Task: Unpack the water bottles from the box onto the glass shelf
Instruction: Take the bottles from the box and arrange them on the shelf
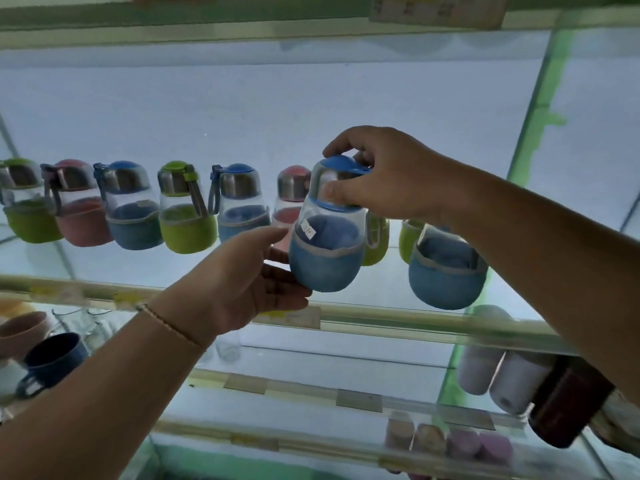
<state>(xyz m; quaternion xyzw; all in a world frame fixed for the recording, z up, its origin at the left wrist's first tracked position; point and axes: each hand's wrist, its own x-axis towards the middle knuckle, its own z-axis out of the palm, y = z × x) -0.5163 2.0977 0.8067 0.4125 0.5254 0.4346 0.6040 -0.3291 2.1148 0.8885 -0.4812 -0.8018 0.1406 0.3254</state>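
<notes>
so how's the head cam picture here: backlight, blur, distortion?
Head view: strong backlight from the white wall behind the glass shelf; wide-angle bends the shelf edges; flasks at lower right blurred; the held blue bottle fairly sharp, sticker visible.

The glass shelf has a pale front rim with a paper label stuck on it. Along its far side stands a row, left to right: a green bottle, pink bottle, blue bottle, lime bottle, light-blue bottle and a partly hidden rose bottle. Farther right are two green-sleeved bottles, mostly hidden, and nearer the front a blue-sleeved bottle.
</notes>
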